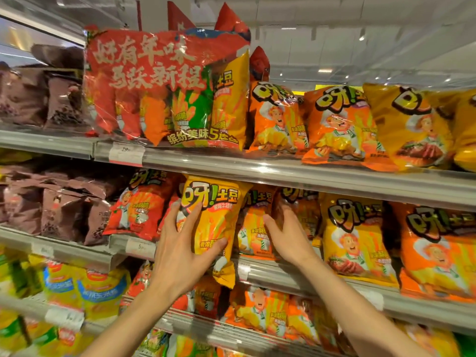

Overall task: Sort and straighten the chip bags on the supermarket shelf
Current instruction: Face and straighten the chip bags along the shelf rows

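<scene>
While your left hand [180, 243] grips the yellow chip bag [213, 222] in front of the middle shelf [296, 176], thumb and fingers curled round its lower half, your right hand [286, 233] reaches just beside it, fingers pushed among the orange bags [255, 228].

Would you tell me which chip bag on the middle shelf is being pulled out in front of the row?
The yellow bag held by the left hand: it hangs over the shelf edge, while its neighbours sit back on the shelf.
</scene>
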A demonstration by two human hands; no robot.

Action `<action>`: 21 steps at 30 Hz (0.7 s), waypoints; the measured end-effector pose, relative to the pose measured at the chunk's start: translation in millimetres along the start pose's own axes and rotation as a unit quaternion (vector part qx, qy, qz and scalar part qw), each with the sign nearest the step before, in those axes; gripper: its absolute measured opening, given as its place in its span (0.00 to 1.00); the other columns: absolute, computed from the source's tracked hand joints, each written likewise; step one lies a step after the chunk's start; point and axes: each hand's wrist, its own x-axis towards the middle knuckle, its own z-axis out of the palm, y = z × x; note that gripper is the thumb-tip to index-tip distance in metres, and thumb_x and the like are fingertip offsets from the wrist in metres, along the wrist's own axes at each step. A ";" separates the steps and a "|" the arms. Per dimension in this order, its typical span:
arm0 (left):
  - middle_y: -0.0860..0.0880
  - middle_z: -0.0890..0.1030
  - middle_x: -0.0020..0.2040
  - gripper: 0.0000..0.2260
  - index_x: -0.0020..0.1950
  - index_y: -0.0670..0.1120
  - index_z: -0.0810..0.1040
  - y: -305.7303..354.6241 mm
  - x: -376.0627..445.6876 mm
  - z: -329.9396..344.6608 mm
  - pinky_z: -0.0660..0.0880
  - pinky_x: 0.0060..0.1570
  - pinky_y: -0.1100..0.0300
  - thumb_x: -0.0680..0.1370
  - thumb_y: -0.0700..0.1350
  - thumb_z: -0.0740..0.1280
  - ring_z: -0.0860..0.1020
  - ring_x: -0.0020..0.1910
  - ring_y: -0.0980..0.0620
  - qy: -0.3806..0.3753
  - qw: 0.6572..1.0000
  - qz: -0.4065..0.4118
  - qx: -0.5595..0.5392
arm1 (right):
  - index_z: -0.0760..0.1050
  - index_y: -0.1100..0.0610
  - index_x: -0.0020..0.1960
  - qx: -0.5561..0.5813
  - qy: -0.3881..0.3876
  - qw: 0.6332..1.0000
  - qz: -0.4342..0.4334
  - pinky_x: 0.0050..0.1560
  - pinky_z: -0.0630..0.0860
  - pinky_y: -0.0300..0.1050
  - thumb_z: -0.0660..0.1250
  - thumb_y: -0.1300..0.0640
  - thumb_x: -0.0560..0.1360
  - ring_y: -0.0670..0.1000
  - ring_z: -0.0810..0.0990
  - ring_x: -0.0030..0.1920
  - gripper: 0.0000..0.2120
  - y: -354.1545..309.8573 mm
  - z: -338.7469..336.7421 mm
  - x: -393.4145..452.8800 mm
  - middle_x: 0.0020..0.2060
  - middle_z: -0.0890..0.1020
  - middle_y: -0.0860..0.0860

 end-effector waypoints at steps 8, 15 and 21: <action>0.57 0.52 0.79 0.39 0.77 0.69 0.56 69.2 -20.8 62.4 0.62 0.71 0.44 0.70 0.71 0.69 0.54 0.79 0.49 -0.036 0.997 0.022 -0.065 | 0.73 0.56 0.67 -0.134 0.158 0.965 -0.160 0.63 0.64 0.38 0.66 0.53 0.79 0.51 0.72 0.63 0.18 47.0 -128.9 -52.4 0.61 0.75 0.52; 0.60 0.50 0.79 0.40 0.77 0.71 0.55 132.1 -39.6 117.8 0.63 0.71 0.45 0.68 0.76 0.64 0.55 0.79 0.49 -0.066 0.993 0.044 -0.091 | 0.67 0.63 0.71 -0.215 0.287 0.929 0.095 0.66 0.66 0.62 0.69 0.40 0.73 0.66 0.66 0.69 0.36 137.3 -225.4 -78.8 0.68 0.68 0.65; 0.60 0.51 0.78 0.39 0.77 0.70 0.57 169.2 -49.0 149.9 0.62 0.71 0.46 0.68 0.71 0.68 0.55 0.79 0.50 -0.083 0.988 0.062 -0.116 | 0.46 0.56 0.79 -0.228 0.180 0.934 0.209 0.72 0.61 0.61 0.59 0.20 0.62 0.62 0.55 0.77 0.60 172.4 -219.2 -78.0 0.78 0.53 0.61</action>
